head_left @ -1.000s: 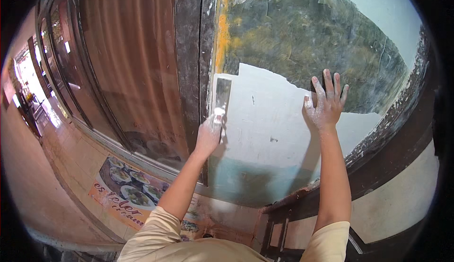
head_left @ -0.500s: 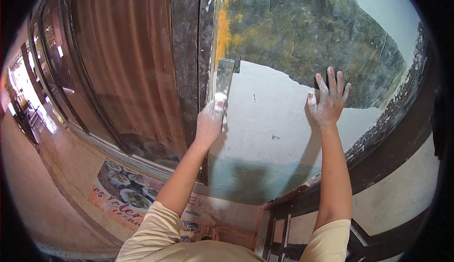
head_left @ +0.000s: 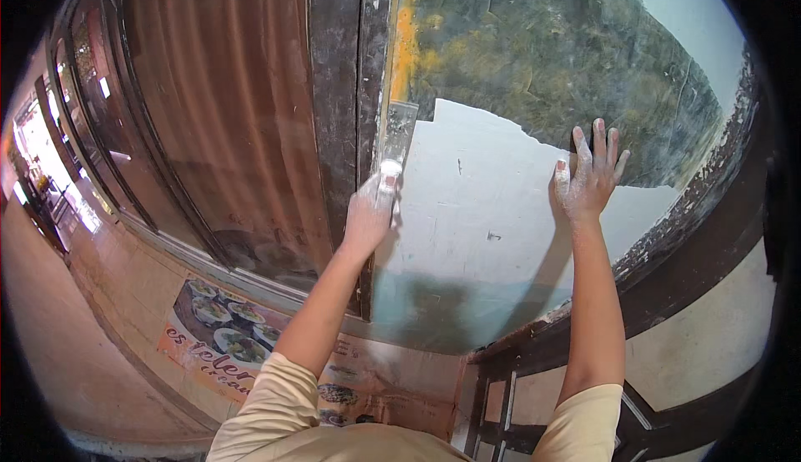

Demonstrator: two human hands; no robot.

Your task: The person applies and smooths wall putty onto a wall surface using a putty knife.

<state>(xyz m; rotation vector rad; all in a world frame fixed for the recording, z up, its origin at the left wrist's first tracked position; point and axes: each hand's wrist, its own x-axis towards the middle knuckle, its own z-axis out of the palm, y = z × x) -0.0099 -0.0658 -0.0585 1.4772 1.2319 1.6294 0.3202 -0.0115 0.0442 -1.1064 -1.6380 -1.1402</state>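
My left hand (head_left: 370, 210) is closed round a scraper (head_left: 399, 132) with a wide, flat metal blade. Its blade lies against the left edge of the wall, beside the dark wooden frame, at the top corner of a white patch (head_left: 467, 203). White powder coats the thumb and fingers. Farther right, my right hand (head_left: 589, 180) is spread open with its palm toward the wall, nothing held in it. Its fingers reach over the ragged border between the white patch and a mottled dark grey-green area (head_left: 534, 53); whether the palm presses flat cannot be told.
A dark wooden post (head_left: 336, 86) and a glazed panel with brown curtain (head_left: 217, 103) stand at left. Dark trim (head_left: 692, 228) with chipped paint edges the wall at right. A printed food banner (head_left: 221, 337) lies on the floor below, near a dark wooden lattice (head_left: 492, 403).
The view has shifted slightly, so the wall and my right hand appear a little farther right. My left hand still holds the scraper at the wall's left edge.
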